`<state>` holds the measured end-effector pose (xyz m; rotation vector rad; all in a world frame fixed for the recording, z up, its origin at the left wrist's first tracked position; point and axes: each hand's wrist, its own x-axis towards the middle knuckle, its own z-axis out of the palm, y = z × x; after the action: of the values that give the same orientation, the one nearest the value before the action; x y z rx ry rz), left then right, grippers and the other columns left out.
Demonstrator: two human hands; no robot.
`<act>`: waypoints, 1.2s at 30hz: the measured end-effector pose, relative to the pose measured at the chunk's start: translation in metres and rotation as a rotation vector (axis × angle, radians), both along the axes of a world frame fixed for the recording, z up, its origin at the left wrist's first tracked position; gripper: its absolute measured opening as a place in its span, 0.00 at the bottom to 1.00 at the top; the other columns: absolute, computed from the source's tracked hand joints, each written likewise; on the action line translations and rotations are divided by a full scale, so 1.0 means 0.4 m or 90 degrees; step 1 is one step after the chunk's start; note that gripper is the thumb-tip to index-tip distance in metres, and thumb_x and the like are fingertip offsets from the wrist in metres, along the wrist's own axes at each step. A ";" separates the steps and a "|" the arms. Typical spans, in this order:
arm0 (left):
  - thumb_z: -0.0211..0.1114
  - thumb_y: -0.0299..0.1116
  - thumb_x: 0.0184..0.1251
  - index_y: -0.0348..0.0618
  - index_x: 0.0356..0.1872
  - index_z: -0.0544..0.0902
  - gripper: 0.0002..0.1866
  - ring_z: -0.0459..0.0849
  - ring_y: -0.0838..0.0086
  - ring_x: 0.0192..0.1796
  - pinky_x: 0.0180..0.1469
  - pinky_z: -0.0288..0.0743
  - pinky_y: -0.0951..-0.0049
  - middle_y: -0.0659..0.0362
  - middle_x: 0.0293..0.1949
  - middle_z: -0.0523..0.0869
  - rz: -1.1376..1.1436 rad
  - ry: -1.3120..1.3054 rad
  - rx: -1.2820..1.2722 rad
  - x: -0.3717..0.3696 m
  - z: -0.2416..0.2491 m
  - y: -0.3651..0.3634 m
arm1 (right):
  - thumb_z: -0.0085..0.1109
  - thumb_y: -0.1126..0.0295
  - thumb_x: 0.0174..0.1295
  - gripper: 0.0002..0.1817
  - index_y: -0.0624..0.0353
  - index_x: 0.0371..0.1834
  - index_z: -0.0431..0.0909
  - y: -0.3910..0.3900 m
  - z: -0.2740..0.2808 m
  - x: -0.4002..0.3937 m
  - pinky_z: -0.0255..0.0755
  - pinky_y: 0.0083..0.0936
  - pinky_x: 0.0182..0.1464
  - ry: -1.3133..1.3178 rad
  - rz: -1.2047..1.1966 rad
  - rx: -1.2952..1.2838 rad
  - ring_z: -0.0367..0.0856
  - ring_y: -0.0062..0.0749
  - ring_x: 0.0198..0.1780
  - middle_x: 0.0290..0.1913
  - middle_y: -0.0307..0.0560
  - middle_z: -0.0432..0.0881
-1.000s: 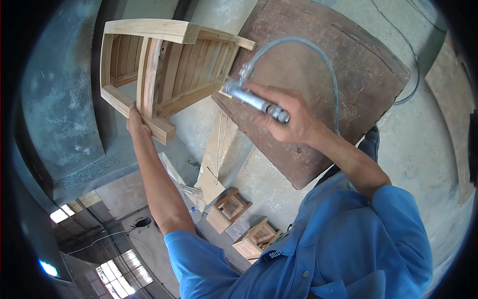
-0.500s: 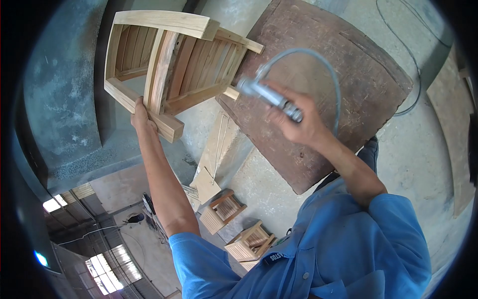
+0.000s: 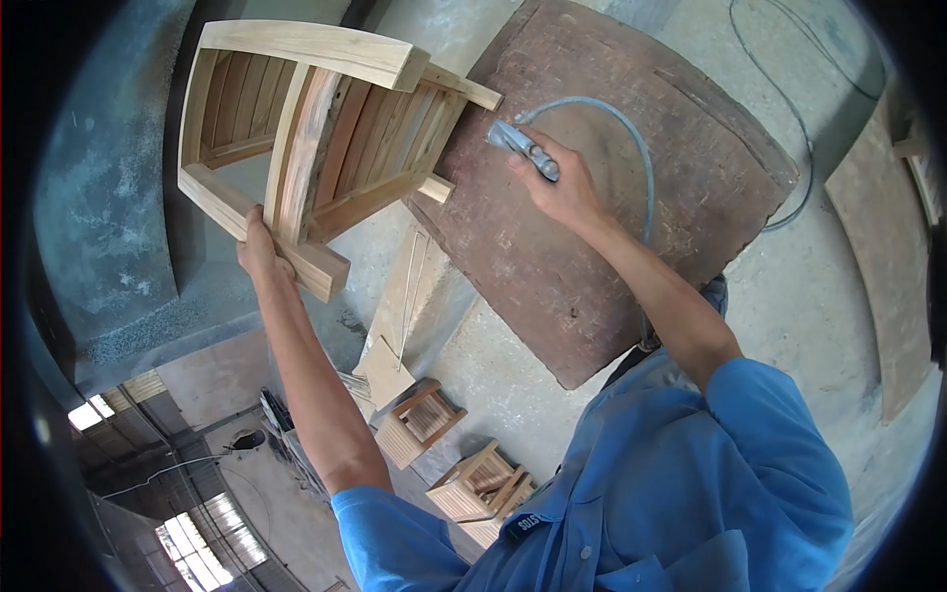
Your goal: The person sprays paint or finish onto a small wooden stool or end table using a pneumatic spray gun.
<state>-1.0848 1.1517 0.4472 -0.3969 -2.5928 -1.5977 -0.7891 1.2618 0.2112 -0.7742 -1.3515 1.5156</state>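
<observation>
A slatted wooden chair frame point(image 3: 326, 128) of pale wood stands tipped at the upper left. My left hand point(image 3: 258, 247) grips one of its thick bars near the lower corner. My right hand point(image 3: 557, 183) is closed around a metal air tool point(image 3: 523, 146) with a pale blue hose point(image 3: 617, 128) looping from it. The tool's tip points toward the chair frame's right side, a short gap away. Both arms wear blue sleeves.
A large brown worn board point(image 3: 612, 197) lies on the concrete floor under my right hand. Loose wooden planks point(image 3: 404, 296) and two small slatted stools point(image 3: 424, 419) sit lower down. A black cable point(image 3: 799, 128) runs across the floor at right.
My right hand has reached farther out and down toward the board with the air tool. The chair frame has shifted slightly left in view, still held by my left hand.
</observation>
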 end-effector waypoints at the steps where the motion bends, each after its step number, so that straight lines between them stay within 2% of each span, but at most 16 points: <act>1: 0.67 0.33 0.62 0.20 0.56 0.72 0.28 0.87 0.62 0.41 0.40 0.84 0.64 0.44 0.46 0.83 0.007 0.004 -0.002 0.003 -0.001 0.001 | 0.64 0.52 0.63 0.28 0.60 0.59 0.79 0.005 -0.013 -0.017 0.78 0.32 0.46 -0.033 -0.020 0.015 0.88 0.42 0.41 0.40 0.56 0.87; 8: 0.66 0.33 0.63 0.21 0.55 0.72 0.26 0.87 0.63 0.41 0.41 0.83 0.65 0.45 0.45 0.83 -0.031 0.009 0.023 -0.016 -0.009 -0.003 | 0.64 0.48 0.62 0.28 0.58 0.58 0.81 -0.045 -0.037 -0.073 0.78 0.35 0.43 0.012 0.064 0.001 0.88 0.45 0.39 0.37 0.57 0.87; 13: 0.66 0.33 0.61 0.23 0.56 0.73 0.26 0.86 0.63 0.41 0.42 0.82 0.66 0.46 0.45 0.83 -0.028 0.009 0.016 -0.007 -0.006 0.005 | 0.65 0.48 0.61 0.29 0.58 0.58 0.81 -0.099 -0.058 -0.103 0.78 0.34 0.40 -0.006 0.116 0.045 0.88 0.44 0.35 0.35 0.57 0.87; 17: 0.66 0.33 0.61 0.23 0.56 0.73 0.26 0.86 0.64 0.42 0.43 0.81 0.66 0.46 0.46 0.82 -0.019 0.001 0.011 0.000 -0.004 0.009 | 0.64 0.48 0.62 0.29 0.57 0.59 0.80 -0.069 -0.064 -0.099 0.78 0.34 0.40 -0.047 0.134 0.027 0.88 0.43 0.37 0.36 0.56 0.87; 20: 0.67 0.32 0.60 0.24 0.56 0.73 0.26 0.85 0.64 0.43 0.44 0.81 0.65 0.46 0.47 0.82 -0.033 0.014 0.023 -0.011 -0.008 0.006 | 0.64 0.48 0.62 0.28 0.54 0.59 0.80 -0.009 -0.056 -0.078 0.78 0.33 0.40 -0.087 0.101 -0.049 0.88 0.42 0.38 0.37 0.55 0.87; 22: 0.67 0.33 0.60 0.24 0.56 0.73 0.27 0.85 0.64 0.42 0.44 0.81 0.65 0.46 0.47 0.82 -0.034 0.019 0.024 0.000 -0.007 0.012 | 0.64 0.48 0.62 0.27 0.53 0.59 0.81 0.020 -0.069 -0.083 0.77 0.31 0.42 -0.050 -0.067 0.000 0.87 0.39 0.40 0.37 0.51 0.88; 23: 0.67 0.33 0.60 0.24 0.56 0.73 0.27 0.85 0.64 0.42 0.44 0.81 0.65 0.46 0.47 0.82 -0.032 0.017 0.025 0.006 -0.006 0.014 | 0.64 0.48 0.62 0.27 0.53 0.59 0.81 0.031 -0.077 -0.083 0.77 0.31 0.42 -0.051 -0.064 0.001 0.87 0.39 0.40 0.37 0.51 0.88; 26: 0.67 0.33 0.60 0.23 0.57 0.72 0.28 0.85 0.63 0.43 0.45 0.80 0.66 0.46 0.48 0.82 0.000 0.007 -0.001 0.014 -0.002 0.015 | 0.64 0.48 0.63 0.27 0.53 0.59 0.81 0.046 -0.064 -0.075 0.77 0.30 0.46 -0.090 -0.034 -0.026 0.87 0.37 0.42 0.39 0.50 0.88; 28: 0.68 0.34 0.59 0.22 0.57 0.71 0.29 0.85 0.63 0.45 0.47 0.79 0.66 0.45 0.48 0.81 -0.021 0.016 -0.009 0.014 -0.002 0.012 | 0.63 0.49 0.64 0.26 0.54 0.59 0.81 0.034 -0.051 -0.072 0.77 0.31 0.47 -0.187 0.122 -0.078 0.87 0.37 0.43 0.42 0.50 0.88; 29: 0.68 0.34 0.59 0.22 0.57 0.71 0.29 0.85 0.63 0.45 0.47 0.79 0.66 0.45 0.48 0.81 -0.015 0.016 -0.008 0.013 -0.004 0.010 | 0.63 0.49 0.64 0.26 0.54 0.59 0.81 0.015 -0.044 -0.073 0.77 0.31 0.47 -0.187 0.127 -0.077 0.87 0.37 0.43 0.42 0.50 0.88; 31: 0.68 0.34 0.58 0.22 0.57 0.71 0.31 0.84 0.63 0.46 0.48 0.79 0.66 0.45 0.49 0.81 -0.001 0.023 0.001 0.026 -0.006 0.013 | 0.62 0.51 0.65 0.24 0.54 0.57 0.81 -0.024 -0.025 -0.086 0.77 0.31 0.47 -0.001 0.172 -0.060 0.87 0.39 0.43 0.41 0.51 0.88; 35: 0.68 0.33 0.56 0.22 0.57 0.70 0.31 0.84 0.63 0.46 0.49 0.78 0.66 0.45 0.48 0.81 0.013 0.033 0.015 0.053 -0.009 0.016 | 0.63 0.53 0.65 0.22 0.55 0.55 0.82 -0.054 -0.039 -0.138 0.77 0.31 0.48 -0.007 0.177 -0.020 0.86 0.39 0.43 0.41 0.52 0.87; 36: 0.68 0.33 0.56 0.22 0.57 0.70 0.31 0.84 0.63 0.47 0.49 0.78 0.66 0.45 0.48 0.81 0.021 0.036 0.021 0.053 -0.012 0.015 | 0.63 0.54 0.64 0.21 0.55 0.55 0.82 -0.051 -0.041 -0.139 0.77 0.31 0.48 -0.065 0.206 -0.042 0.86 0.40 0.44 0.41 0.52 0.87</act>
<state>-1.0634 1.1576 0.4426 -0.3898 -2.5148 -1.5922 -0.8447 1.2414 0.1947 -0.7052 -1.5673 1.7996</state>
